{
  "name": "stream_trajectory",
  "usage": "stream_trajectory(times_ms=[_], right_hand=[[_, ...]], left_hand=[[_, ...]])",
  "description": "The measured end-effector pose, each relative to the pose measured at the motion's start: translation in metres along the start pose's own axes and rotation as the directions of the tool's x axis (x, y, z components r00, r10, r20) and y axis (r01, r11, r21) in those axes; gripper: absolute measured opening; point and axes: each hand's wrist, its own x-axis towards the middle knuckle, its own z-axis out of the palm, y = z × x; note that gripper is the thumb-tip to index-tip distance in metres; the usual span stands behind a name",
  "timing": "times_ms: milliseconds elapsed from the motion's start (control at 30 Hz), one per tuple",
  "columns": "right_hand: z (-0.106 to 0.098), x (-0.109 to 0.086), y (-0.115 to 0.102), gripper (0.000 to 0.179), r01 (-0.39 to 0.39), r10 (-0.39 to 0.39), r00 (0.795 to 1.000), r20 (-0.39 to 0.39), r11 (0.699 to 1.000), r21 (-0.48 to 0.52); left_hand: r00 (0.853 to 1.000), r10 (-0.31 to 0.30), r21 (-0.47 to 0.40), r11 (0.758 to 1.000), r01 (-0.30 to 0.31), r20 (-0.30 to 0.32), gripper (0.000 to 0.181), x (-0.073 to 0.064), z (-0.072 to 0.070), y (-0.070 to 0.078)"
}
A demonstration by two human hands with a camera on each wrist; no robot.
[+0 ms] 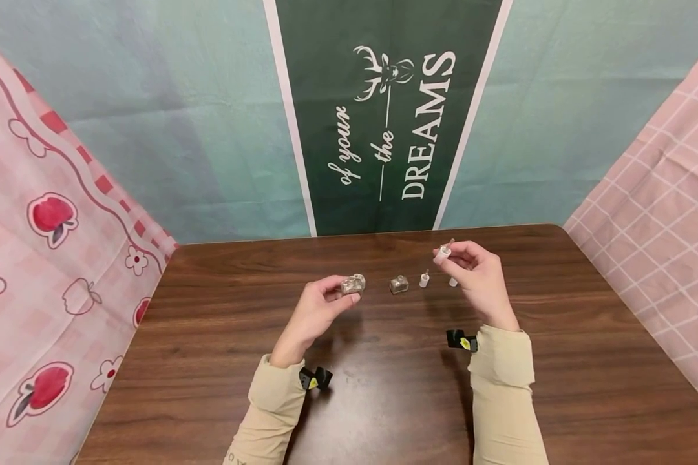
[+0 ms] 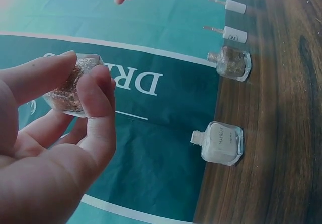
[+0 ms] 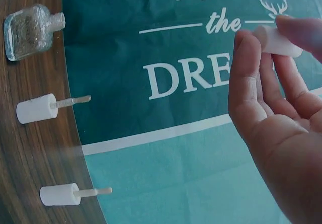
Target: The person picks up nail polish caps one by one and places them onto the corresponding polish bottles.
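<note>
From the head view, look-alike caps (image 1: 424,281) were seen (a mismatch could be caused by their likeness); from the left wrist, a glittery bottle (image 2: 68,96) was pinched, at left, by the left hand (image 2: 55,163); from the right wrist, a white cap (image 3: 279,42), at right, by the right hand (image 3: 282,128).

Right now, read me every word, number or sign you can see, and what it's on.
"of your": dark green panel
"the": same panel
"DREAMS": same panel
Sign: deer head, same panel
"MAYREAY", possibly: pale bottle; smaller line blurred
Too small or blurred: marks on one white brush cap, left sleeve, yellow wrist labels
</note>
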Motion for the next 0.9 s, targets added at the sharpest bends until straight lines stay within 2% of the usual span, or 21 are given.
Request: stream_trajectory(times_ms=[133,233,500,700,900], right_hand=[[0.004,0.001,-0.003,0.024,0.038,-0.034,0.999,0.030,0.993,-0.115],[0.007,0.001,-0.006,0.025,0.056,-0.048,0.997,0.056,0.986,-0.157],[0.017,-0.002,-0.016,0.026,0.092,-0.066,0.987,0.147,0.980,-0.176],[0.023,-0.004,-0.018,0.029,0.084,-0.044,0.973,0.225,0.982,-0.170],[0.027,-0.005,-0.018,0.026,0.102,-0.058,0.963,0.264,0.982,-0.157]], left_hand=[[1.000,-0.001,-0.010,1.000,0.001,0.003,0.029,0.001,0.001,0.001],[1.000,0.002,-0.018,1.000,-0.002,0.002,0.029,0.002,0.000,0.001],[1.000,-0.008,-0.005,1.000,0.008,-0.011,0.029,0.001,-0.001,0.003],[1.000,-0.019,-0.003,1.000,0.019,-0.005,0.029,0.000,-0.003,0.004],[1.000,-0.016,-0.012,1.000,0.016,0.003,0.030,0.001,-0.003,0.003]])
